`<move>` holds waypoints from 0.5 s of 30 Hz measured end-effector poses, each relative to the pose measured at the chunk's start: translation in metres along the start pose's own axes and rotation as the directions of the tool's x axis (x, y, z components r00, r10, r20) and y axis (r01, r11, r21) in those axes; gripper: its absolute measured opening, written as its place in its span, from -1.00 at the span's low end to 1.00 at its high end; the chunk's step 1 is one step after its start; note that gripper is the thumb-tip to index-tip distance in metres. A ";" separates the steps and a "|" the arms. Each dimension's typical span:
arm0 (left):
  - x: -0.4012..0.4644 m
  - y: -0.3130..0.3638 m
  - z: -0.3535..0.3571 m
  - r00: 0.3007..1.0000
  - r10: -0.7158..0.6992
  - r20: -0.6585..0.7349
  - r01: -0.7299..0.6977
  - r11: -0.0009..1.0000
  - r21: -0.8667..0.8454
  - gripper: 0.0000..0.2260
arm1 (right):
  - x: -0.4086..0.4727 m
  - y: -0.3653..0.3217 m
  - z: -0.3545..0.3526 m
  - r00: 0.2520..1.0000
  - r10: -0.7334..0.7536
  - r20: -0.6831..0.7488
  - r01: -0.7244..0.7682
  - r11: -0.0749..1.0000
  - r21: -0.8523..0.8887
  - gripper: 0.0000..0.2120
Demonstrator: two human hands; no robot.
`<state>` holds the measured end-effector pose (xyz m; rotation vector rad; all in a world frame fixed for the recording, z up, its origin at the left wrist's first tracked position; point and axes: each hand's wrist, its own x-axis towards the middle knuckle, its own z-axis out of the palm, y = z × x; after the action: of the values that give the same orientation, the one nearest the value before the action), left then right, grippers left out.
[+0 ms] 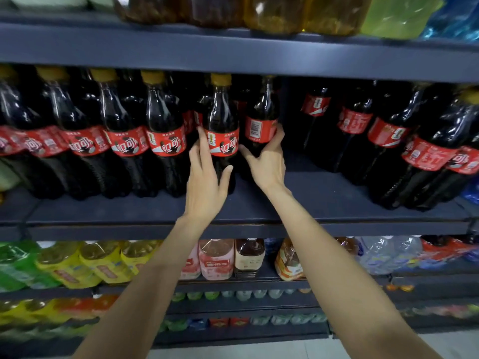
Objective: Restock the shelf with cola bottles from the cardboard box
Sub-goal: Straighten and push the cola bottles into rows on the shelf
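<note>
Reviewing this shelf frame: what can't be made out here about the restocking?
- Cardboard box: not in the head view, so the remaining stock is unknown.
- Right hand bottle: its cap is lost in shadow under the upper shelf.
- Left hand bottle: its base is hidden behind the palm.
- Back rows: too dark to count.
- Lowest shelves: blurred, products unreadable.

Bare shelf (pixel 298 187) gap between cola bottles (pixel 166 130), large bottles (pixel 425 151).

The single head view looked forward from close range, level with the cola shelf (pixel 298 200), and slightly down the racks below, both outstretched forearms entering from the frame's bottom edge.
</note>
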<state>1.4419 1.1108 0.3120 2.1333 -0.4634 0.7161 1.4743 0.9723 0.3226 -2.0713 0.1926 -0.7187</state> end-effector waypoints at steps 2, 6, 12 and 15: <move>-0.003 0.004 0.004 0.997 0.021 -0.069 -0.014 0.995 0.096 -0.26 | -0.001 0.000 -0.002 0.998 -0.032 0.058 0.032 0.999 -0.004 -0.12; 0.002 0.008 0.006 0.990 0.074 -0.124 -0.021 0.924 0.382 -0.07 | 0.001 0.007 -0.024 0.961 -0.060 0.269 0.059 0.998 0.013 -0.06; 0.004 0.005 -0.001 0.990 0.100 -0.098 -0.050 0.906 0.419 -0.02 | 0.002 0.007 -0.039 0.988 -0.029 0.154 0.050 0.989 -0.136 -0.02; 0.003 0.003 -0.003 0.986 0.132 -0.101 -0.071 0.884 0.461 -0.06 | 0.002 0.004 -0.020 0.998 0.003 0.060 0.010 0.974 -0.228 -0.09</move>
<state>1.4422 1.1114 0.3173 2.4903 -0.3627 1.1070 1.4655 0.9550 0.3287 -2.3097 0.2479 -0.6612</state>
